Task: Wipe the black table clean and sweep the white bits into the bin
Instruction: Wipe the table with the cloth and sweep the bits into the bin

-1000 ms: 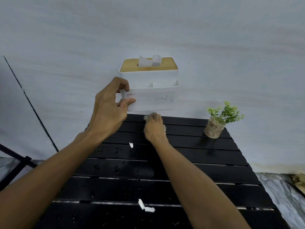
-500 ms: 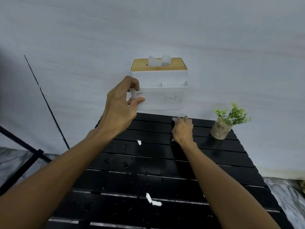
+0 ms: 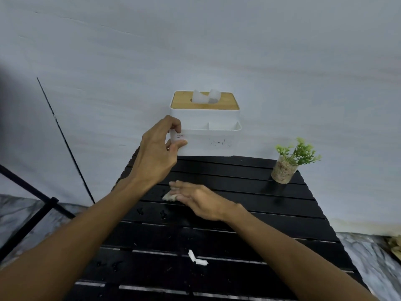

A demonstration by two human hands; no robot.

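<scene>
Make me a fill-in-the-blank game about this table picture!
The left hand grips the white tissue box, whose lid is made of ____.
The right hand presses a crumpled beige cloth on the ____ slatted table.
The small green plant in a glass jar stands at the table's far ____ corner.
Missing words: wood, black, right.

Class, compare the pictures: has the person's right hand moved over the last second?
Yes. The right hand, pressing a crumpled wad, has slid toward the person and leftward, away from the potted plant.
</scene>
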